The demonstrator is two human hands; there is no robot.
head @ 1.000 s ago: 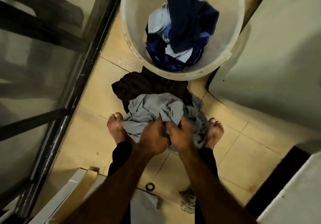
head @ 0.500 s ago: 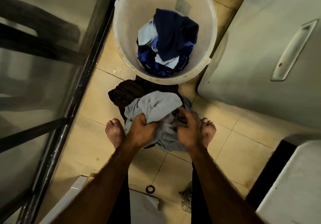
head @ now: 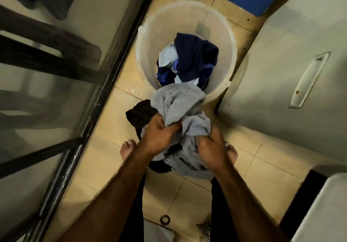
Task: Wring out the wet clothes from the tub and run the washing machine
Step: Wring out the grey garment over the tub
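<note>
A bundled grey garment (head: 180,102) hangs above the tiled floor, just in front of the tub. My left hand (head: 158,133) grips its left side and my right hand (head: 212,148) grips its right side. A dark brown garment (head: 139,115) lies on the floor beneath it. The round translucent tub (head: 150,40) stands further ahead and holds navy, blue and white clothes (head: 189,59). My bare feet (head: 126,148) show on either side of the bundle.
A glass door with a dark frame (head: 105,91) runs along the left. A white appliance with a recessed handle (head: 308,80) stands on the right, another white unit (head: 323,209) at the lower right. A small ring (head: 165,219) lies on the floor tiles.
Both hands have lifted the grey garment higher and forward toward the tub, and have moved apart on it. The view has tilted up, showing more of the tub and the appliance.
</note>
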